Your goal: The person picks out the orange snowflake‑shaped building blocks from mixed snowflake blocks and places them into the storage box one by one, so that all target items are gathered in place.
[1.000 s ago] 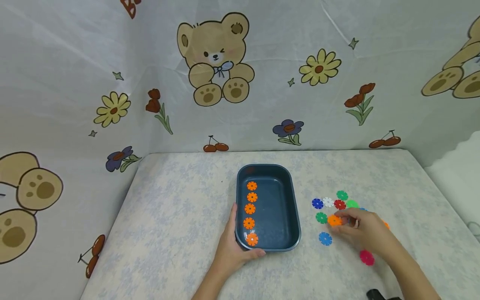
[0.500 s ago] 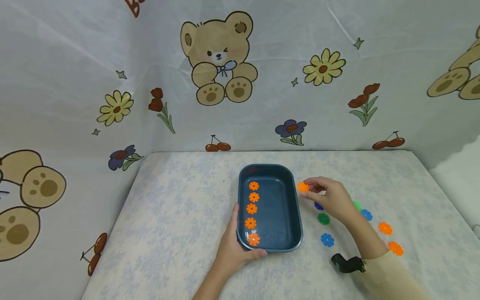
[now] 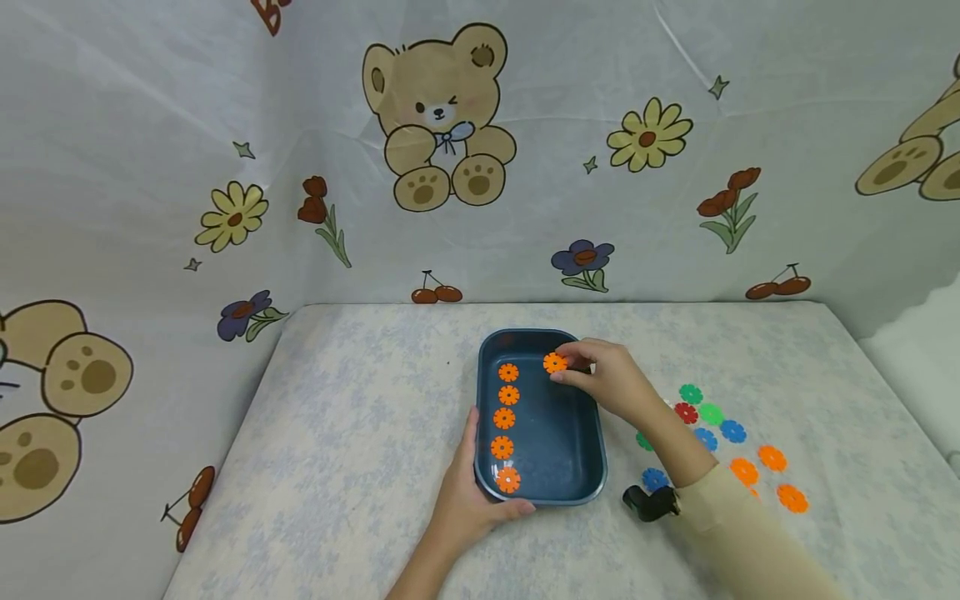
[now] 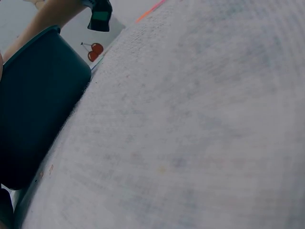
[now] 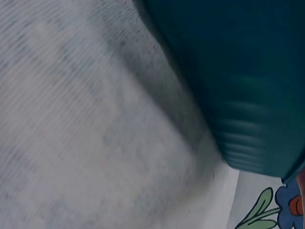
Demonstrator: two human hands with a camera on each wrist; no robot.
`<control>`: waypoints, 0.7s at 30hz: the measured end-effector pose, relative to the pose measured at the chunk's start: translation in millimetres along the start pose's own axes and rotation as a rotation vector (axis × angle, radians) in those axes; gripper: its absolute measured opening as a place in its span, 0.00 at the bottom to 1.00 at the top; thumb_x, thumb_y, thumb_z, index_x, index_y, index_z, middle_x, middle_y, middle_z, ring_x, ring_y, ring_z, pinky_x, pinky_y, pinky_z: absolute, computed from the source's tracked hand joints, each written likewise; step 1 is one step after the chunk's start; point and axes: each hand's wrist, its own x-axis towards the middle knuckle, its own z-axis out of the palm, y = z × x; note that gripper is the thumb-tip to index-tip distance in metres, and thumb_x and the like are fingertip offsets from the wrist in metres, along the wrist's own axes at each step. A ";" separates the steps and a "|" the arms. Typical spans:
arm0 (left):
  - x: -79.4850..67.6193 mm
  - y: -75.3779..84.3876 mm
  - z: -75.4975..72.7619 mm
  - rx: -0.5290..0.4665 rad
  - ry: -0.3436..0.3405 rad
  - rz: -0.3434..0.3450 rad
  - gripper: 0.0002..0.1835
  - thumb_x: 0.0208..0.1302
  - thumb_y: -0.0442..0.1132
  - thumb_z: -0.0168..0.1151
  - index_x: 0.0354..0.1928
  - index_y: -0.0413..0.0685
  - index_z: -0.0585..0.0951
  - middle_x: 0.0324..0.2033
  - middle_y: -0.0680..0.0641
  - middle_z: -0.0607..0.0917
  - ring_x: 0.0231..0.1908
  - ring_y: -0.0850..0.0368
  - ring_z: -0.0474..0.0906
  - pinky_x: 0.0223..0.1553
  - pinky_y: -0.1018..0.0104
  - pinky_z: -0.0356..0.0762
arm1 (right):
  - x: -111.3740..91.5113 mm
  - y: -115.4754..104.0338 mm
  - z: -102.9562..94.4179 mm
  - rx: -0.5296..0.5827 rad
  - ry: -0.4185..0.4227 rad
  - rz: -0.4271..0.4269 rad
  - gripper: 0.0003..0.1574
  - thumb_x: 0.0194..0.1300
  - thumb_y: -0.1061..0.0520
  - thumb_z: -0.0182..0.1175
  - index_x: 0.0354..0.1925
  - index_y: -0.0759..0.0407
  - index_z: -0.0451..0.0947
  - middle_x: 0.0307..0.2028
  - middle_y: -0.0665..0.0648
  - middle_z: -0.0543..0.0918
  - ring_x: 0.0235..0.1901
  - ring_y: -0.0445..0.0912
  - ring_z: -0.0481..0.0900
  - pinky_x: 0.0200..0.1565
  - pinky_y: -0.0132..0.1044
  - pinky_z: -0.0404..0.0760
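Observation:
In the head view, my right hand (image 3: pixel 611 379) pinches an orange notched plastic disc (image 3: pixel 554 362) between thumb and fingers, over the far right part of a dark blue rectangular tray (image 3: pixel 551 467). Down the tray's left side runs a row of several orange notched discs (image 3: pixel 504 418). The left hand (image 3: pixel 468 492) grips the tray at its near left corner, thumb over the front rim and fingers along the left wall. Both wrist views show the tray's outer wall (image 4: pixel 43 100) close by; the pinched disc is hidden there.
On the cloth right of the tray lie loose notched discs: a red disc (image 3: pixel 686 413), a light green disc (image 3: pixel 711 414), a blue disc (image 3: pixel 733 431), an orange disc (image 3: pixel 772 457) and several others. The right forearm covers some. A black wrist device (image 3: pixel 649 503) hangs beside the sleeve.
My right hand has carried the orange disc from the loose pieces on the right, past the tray's right rim, to above its inside. The left hand has stayed on the tray.

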 end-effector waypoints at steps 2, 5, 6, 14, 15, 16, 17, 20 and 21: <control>0.1 -0.4 -0.2 0.005 -0.001 0.002 0.72 0.41 0.53 0.83 0.79 0.69 0.39 0.78 0.61 0.48 0.76 0.52 0.53 0.70 0.38 0.61 | 4.0 -2.2 4.2 0.004 -0.024 -0.004 0.21 0.59 0.50 0.72 0.50 0.56 0.84 0.38 0.51 0.85 0.36 0.43 0.80 0.41 0.39 0.84; 0.3 -0.7 -0.5 0.011 -0.002 -0.004 0.72 0.41 0.54 0.83 0.79 0.69 0.39 0.78 0.61 0.49 0.76 0.52 0.54 0.70 0.38 0.61 | 10.5 -3.7 10.5 -0.026 -0.067 0.002 0.21 0.59 0.49 0.72 0.49 0.56 0.85 0.37 0.51 0.85 0.34 0.42 0.78 0.38 0.36 0.82; 0.3 -0.8 -0.6 0.013 -0.002 -0.010 0.72 0.41 0.54 0.83 0.79 0.69 0.39 0.78 0.61 0.49 0.76 0.52 0.54 0.70 0.38 0.62 | 12.8 -4.4 12.2 -0.044 -0.083 0.004 0.20 0.59 0.49 0.71 0.48 0.56 0.85 0.36 0.51 0.85 0.33 0.42 0.77 0.37 0.35 0.82; 0.5 -0.7 -0.4 0.007 -0.002 -0.028 0.72 0.40 0.54 0.83 0.79 0.71 0.39 0.78 0.62 0.49 0.76 0.53 0.54 0.70 0.38 0.61 | 26.6 -10.8 21.0 -0.213 -0.165 0.007 0.16 0.61 0.50 0.70 0.44 0.58 0.85 0.32 0.52 0.85 0.29 0.43 0.76 0.34 0.36 0.80; 0.5 -0.9 -0.3 0.006 -0.003 -0.027 0.72 0.40 0.54 0.83 0.79 0.71 0.39 0.78 0.62 0.49 0.76 0.53 0.54 0.70 0.38 0.61 | 27.8 -11.2 21.8 -0.227 -0.172 0.009 0.16 0.61 0.51 0.70 0.43 0.59 0.85 0.31 0.52 0.84 0.28 0.43 0.76 0.33 0.37 0.79; 0.4 -1.0 -0.3 0.004 -0.004 -0.025 0.72 0.40 0.54 0.83 0.79 0.71 0.39 0.78 0.62 0.49 0.76 0.53 0.54 0.70 0.38 0.61 | 29.1 -11.2 23.0 -0.243 -0.177 0.012 0.15 0.61 0.51 0.70 0.43 0.59 0.86 0.31 0.52 0.84 0.28 0.43 0.76 0.33 0.37 0.79; 0.4 -1.0 -0.3 0.002 -0.005 -0.022 0.72 0.40 0.54 0.83 0.79 0.71 0.39 0.78 0.62 0.49 0.76 0.53 0.54 0.70 0.38 0.61 | 30.3 -11.2 24.1 -0.259 -0.181 0.015 0.15 0.61 0.51 0.70 0.42 0.60 0.86 0.30 0.53 0.84 0.27 0.43 0.76 0.33 0.37 0.79; 0.4 -1.5 0.0 0.002 -0.005 -0.013 0.72 0.40 0.54 0.83 0.79 0.70 0.39 0.78 0.61 0.49 0.76 0.52 0.54 0.70 0.38 0.61 | 33.5 -10.5 27.7 -0.304 -0.188 0.019 0.15 0.60 0.51 0.71 0.40 0.60 0.85 0.29 0.53 0.84 0.26 0.43 0.75 0.32 0.38 0.79; 0.4 -1.5 0.0 0.000 -0.005 -0.010 0.72 0.40 0.53 0.83 0.79 0.70 0.39 0.78 0.61 0.49 0.76 0.52 0.54 0.70 0.38 0.61 | 34.6 -10.3 29.0 -0.318 -0.188 0.019 0.15 0.60 0.50 0.71 0.39 0.60 0.85 0.29 0.53 0.84 0.26 0.43 0.75 0.32 0.38 0.78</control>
